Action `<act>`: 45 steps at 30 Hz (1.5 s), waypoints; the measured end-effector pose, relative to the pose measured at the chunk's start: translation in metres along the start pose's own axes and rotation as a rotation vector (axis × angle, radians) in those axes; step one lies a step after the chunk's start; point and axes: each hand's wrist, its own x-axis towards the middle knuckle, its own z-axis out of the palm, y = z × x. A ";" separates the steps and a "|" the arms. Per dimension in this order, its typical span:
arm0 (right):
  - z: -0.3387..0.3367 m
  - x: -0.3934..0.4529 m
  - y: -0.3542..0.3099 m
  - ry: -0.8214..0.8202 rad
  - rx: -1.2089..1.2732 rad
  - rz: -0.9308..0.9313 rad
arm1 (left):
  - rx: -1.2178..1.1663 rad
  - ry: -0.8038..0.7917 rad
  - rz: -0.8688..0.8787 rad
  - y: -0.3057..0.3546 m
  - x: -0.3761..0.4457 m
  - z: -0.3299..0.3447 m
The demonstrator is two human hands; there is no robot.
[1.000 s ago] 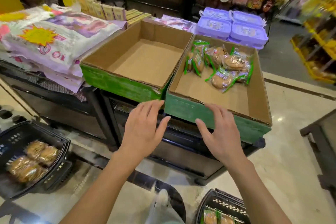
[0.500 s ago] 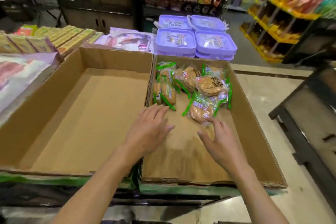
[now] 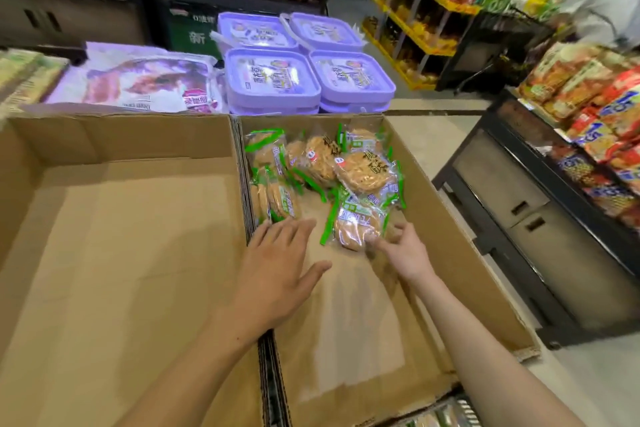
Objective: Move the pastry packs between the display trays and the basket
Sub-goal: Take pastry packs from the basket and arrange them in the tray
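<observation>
A: Nearest pastry pack [image 3: 358, 225]: clear wrapper, green edges, flat on the floor of the right cardboard tray [image 3: 346, 340], at the front of the pile [image 3: 322, 170] heaped against the far wall.

B: Right hand [image 3: 403, 253]?

A: At the pack's near right corner, fingertips [image 3: 372, 239] touching the wrapper, perhaps just starting to curl under. Not yet closed round anything; too blurred to say more.

B: Left hand [image 3: 277, 270]?

A: Spread flat, palm down, over the divider between the two trays, fingertips just short of the upright packs [image 3: 277, 201] leaning on the left wall. Holding nothing.

B: Best way to take the pack?

A: Probably by sliding fingers under the edge and clamping the thumb on top. Slippery film, brittle-looking round cake inside, so a broad, gentle hold rather than a hard pinch on the seal.

B: And for the other hand?

A: Likely gathering the upright pair together, pressed lightly against the wall first to stop a topple.

B: Left cardboard tray [image 3: 121, 236]?

A: Bare brown floor, no packs showing.

B: Basket?

A: Only a dark sliver [image 3: 440, 416] with packs at the bottom edge, below the tray's near rim; presumably the destination.

B: Beyond the trays?

A: Lilac lidded tubs [image 3: 304, 76] just behind, a purple bag [image 3: 145, 83] to their left, snack shelves [image 3: 588, 114] off right.
</observation>
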 end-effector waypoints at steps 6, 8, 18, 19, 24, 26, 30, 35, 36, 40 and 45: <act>0.038 0.084 0.042 -0.040 0.240 0.018 | 0.031 -0.009 -0.038 0.003 0.006 0.000; 0.047 0.095 0.048 -0.075 0.283 0.000 | 0.038 -0.033 -0.053 -0.003 0.015 -0.002; 0.006 0.036 0.012 -0.086 0.624 -0.061 | 0.421 -0.406 -0.204 -0.039 0.147 -0.027; 0.002 0.036 0.012 -0.087 0.667 -0.065 | 0.475 -0.486 -0.214 -0.040 0.156 -0.026; -0.008 0.034 0.007 -0.123 0.712 -0.075 | 0.653 -0.710 -0.249 -0.038 0.172 -0.015; -0.007 0.035 0.008 -0.129 0.646 -0.108 | 0.669 -0.732 -0.240 -0.035 0.171 -0.012; 0.002 0.047 0.010 -0.117 0.522 -0.170 | 0.691 -0.750 -0.205 -0.030 0.161 -0.002; 0.010 0.062 0.016 -0.292 0.465 -0.225 | 0.705 -0.519 -0.015 -0.019 0.138 0.007; 0.010 0.060 0.016 -0.316 0.458 -0.221 | 0.647 -0.477 -0.007 -0.018 0.132 0.006; 0.011 0.061 0.022 -0.383 0.343 -0.191 | 0.342 -0.379 -0.078 -0.008 0.105 -0.007; -0.006 0.045 0.015 -0.435 0.373 -0.190 | 0.021 -0.075 -0.135 0.005 0.064 -0.019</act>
